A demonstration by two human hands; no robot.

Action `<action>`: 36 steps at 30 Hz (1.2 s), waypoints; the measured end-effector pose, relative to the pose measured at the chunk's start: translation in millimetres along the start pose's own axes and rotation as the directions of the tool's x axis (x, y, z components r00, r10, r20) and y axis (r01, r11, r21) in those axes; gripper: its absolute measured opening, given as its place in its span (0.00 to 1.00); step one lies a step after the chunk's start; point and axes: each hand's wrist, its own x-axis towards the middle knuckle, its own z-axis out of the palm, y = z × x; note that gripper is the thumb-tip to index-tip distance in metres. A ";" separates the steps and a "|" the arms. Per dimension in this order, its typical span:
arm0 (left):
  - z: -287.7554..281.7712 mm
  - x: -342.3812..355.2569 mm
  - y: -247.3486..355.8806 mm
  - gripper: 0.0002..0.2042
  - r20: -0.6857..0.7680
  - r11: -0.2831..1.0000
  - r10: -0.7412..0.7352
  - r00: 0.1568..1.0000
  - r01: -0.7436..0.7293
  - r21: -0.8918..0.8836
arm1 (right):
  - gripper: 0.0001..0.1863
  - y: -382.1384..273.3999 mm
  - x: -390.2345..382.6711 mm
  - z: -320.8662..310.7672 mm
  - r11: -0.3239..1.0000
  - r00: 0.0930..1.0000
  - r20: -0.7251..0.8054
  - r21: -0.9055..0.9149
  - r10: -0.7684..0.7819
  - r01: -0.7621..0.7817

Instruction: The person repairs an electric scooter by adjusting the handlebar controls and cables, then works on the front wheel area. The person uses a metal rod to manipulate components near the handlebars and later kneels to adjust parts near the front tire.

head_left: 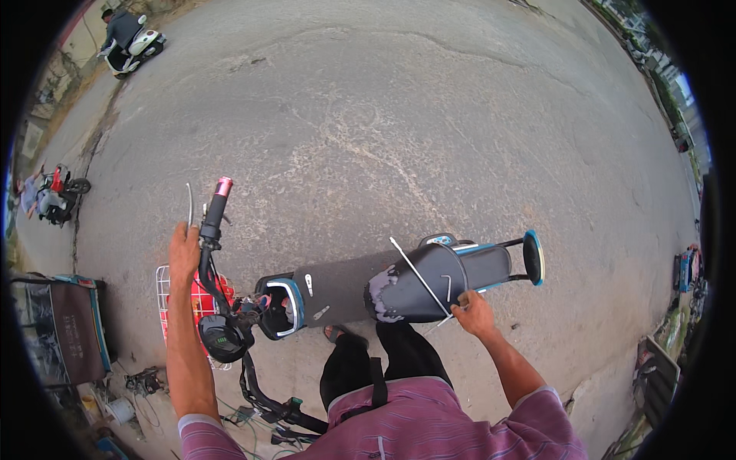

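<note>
In the head view, the pale rod (pixel 418 273) lies slantwise over the scooter's (pixel 337 280) seat (pixel 406 299), its long axis running from far left to near right. One end juts past the seat's far edge; the other reaches the near edge, just left of the right hand (pixel 474 313), clearly the nearer one. That grip is bunched, thumb close to fingers; whether it pinches the rod, I cannot tell. The left hand (pixel 184 249) is well apart, beside the brake lever (pixel 190 203); its closure is unclear.
</note>
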 end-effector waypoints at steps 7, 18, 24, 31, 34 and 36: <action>-4.0 -4.9 11.3 0.21 -0.072 0.999 -0.053 0.996 0.053 -0.001 | 0.18 23.3 -36.3 58.6 0.998 0.997 -0.078 -0.058 -0.016 0.012; -11.9 -15.9 22.6 0.21 -0.005 0.984 -0.167 0.986 0.167 -0.064 | 0.28 33.4 -36.1 56.0 0.972 0.999 0.045 -0.234 -0.008 0.019; -10.9 -13.4 22.6 0.22 0.013 0.983 -0.176 0.984 0.176 -0.053 | 0.29 46.7 -38.4 66.3 0.949 0.997 -0.054 -0.312 -0.056 0.036; -9.5 -12.3 20.3 0.23 0.027 0.978 -0.191 0.981 0.193 -0.074 | 0.31 26.3 -48.3 36.6 0.975 0.980 -0.161 -0.209 -0.116 0.082; -17.5 -14.0 29.5 0.25 0.077 0.969 -0.230 0.970 0.236 -0.070 | 0.34 16.0 -49.5 34.7 0.972 0.989 -0.144 -0.233 -0.033 -0.002; -12.4 -11.2 26.6 0.25 0.071 0.974 -0.211 0.975 0.216 -0.064 | 0.36 20.9 -39.4 37.9 0.972 0.992 -0.084 -0.210 0.094 -0.110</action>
